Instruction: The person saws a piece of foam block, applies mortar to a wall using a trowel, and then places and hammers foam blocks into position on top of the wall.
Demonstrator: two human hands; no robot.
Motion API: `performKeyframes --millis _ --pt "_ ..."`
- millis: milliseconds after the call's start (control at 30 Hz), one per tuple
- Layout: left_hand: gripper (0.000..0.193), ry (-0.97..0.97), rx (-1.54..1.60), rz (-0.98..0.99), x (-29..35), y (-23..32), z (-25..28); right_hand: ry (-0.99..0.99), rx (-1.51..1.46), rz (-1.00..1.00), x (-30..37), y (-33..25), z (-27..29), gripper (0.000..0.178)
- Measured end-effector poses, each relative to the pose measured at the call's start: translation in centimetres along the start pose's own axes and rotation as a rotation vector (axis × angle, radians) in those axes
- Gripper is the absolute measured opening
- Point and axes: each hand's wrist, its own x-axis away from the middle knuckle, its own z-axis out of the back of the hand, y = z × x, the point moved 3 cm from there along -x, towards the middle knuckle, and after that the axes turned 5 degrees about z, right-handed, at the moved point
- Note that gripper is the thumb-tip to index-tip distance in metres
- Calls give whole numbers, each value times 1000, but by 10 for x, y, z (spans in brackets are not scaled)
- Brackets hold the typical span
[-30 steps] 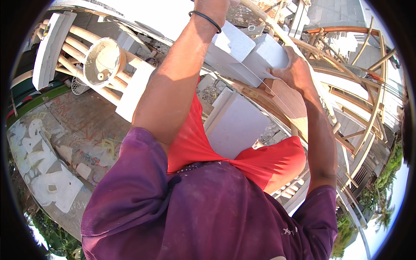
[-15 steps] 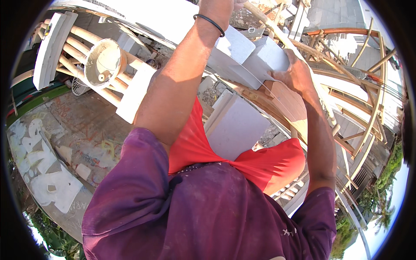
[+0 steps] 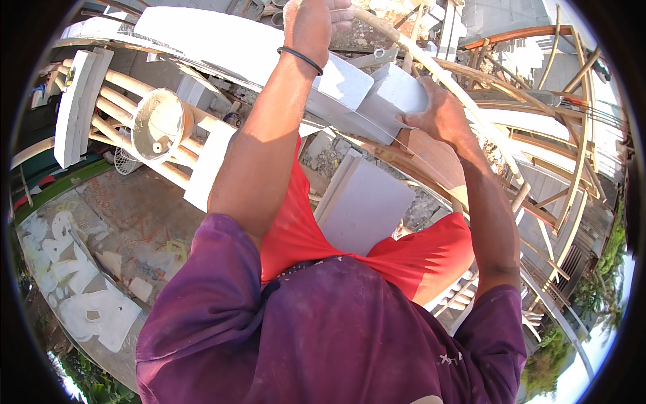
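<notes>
Right fingers (image 3: 416, 120) grip a pale block (image 3: 396, 91); I cannot tell whether left fingers (image 3: 341, 15) close.

A thin black band (image 3: 301, 60) rings the wrist just behind the left fingers (image 3: 341, 15). Well back from the fingers, short, loose purple sleeves (image 3: 202, 283) join a creased purple shirt (image 3: 323, 330) with a small whitish mark (image 3: 451, 359) toward its right side. Nearer the fingers, bright red legwear (image 3: 431, 259) shows.

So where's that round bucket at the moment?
In the head view, the round bucket is at upper left, seemingly resting on the pale poles, to the left of the person's left forearm.
</notes>
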Motion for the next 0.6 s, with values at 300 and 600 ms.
performKeyframes --millis 300,600 --pt "39 78 -1 -3 2 7 -1 36 -26 42 5 -1 -4 82" --pt "41 68 23 -4 2 10 -2 -14 -5 51 10 -7 -8 81"
